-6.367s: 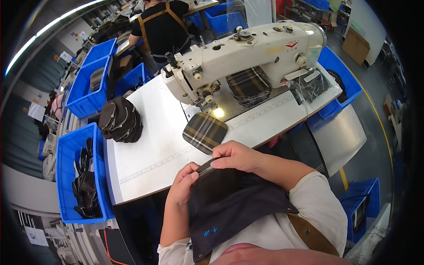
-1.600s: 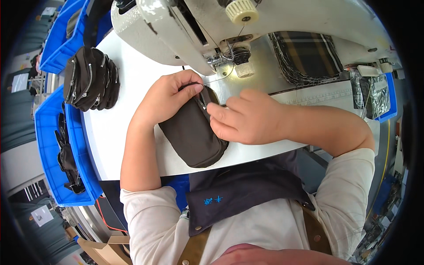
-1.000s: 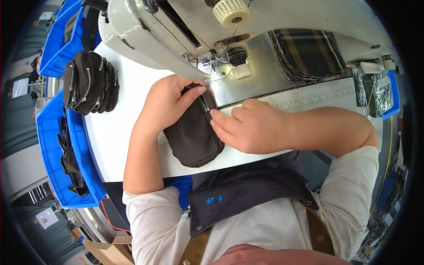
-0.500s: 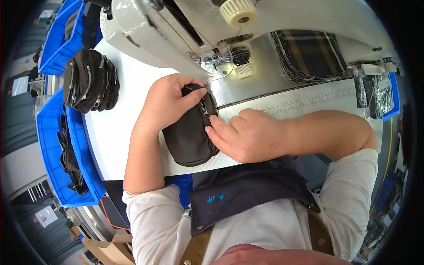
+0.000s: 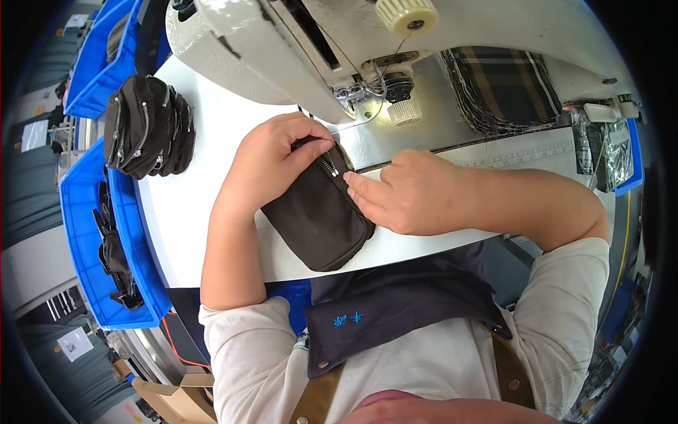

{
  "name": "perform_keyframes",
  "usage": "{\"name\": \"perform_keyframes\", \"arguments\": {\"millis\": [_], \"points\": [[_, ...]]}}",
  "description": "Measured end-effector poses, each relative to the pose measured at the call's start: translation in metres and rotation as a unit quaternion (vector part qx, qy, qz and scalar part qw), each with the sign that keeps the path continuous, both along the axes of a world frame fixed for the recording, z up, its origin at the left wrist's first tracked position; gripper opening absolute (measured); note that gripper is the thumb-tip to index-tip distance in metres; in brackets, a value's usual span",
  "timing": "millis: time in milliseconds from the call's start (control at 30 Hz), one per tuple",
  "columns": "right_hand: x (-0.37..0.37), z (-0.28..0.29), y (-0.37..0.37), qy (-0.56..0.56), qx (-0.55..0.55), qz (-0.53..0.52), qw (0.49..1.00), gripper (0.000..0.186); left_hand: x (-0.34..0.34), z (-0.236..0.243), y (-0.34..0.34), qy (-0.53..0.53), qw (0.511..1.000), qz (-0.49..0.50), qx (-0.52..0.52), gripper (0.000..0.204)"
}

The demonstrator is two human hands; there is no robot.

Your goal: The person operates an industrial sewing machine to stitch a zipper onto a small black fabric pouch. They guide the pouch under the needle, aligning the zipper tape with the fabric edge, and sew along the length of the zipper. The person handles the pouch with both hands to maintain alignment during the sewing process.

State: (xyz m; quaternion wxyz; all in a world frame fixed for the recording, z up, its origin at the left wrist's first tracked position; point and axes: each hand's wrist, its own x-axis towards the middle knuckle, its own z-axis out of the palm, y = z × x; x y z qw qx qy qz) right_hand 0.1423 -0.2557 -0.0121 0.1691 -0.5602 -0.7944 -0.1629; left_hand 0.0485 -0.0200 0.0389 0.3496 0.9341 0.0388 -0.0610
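Head view shows the left hand (image 5: 272, 166) curled over the far end of a dark zippered pouch (image 5: 319, 215), fingers closed on it. Right hand (image 5: 402, 194) lies flat beside it, fingertips pressing the zipper edge without gripping. That pouch rests on the white bench (image 5: 198, 205) just near the sewing machine (image 5: 296, 42). Finished pouches (image 5: 145, 127) are stacked far left, beside a blue bin (image 5: 85, 233).
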Motion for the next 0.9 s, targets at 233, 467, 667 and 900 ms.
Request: {"name": "perform_keyframes", "arguments": {"millis": [233,467,667,900], "points": [[-0.014,0.007,-0.001,0.045,0.031,-0.013,0.998,0.029,0.003,0.0,-0.016,0.039,0.994,0.059,0.082,0.017],[-0.018,0.003,-0.007,-0.007,0.02,-0.026,0.999,0.033,0.001,0.001,-0.011,0.04,0.995,0.07,0.055,0.018],[-0.016,0.003,-0.006,0.004,0.027,-0.015,1.0,0.033,0.002,0.004,-0.017,0.063,0.988,0.097,0.102,0.018],[-0.016,0.005,-0.008,0.004,0.023,-0.014,1.0,0.028,0.001,0.001,-0.017,0.007,0.989,0.072,0.13,0.019]]}}
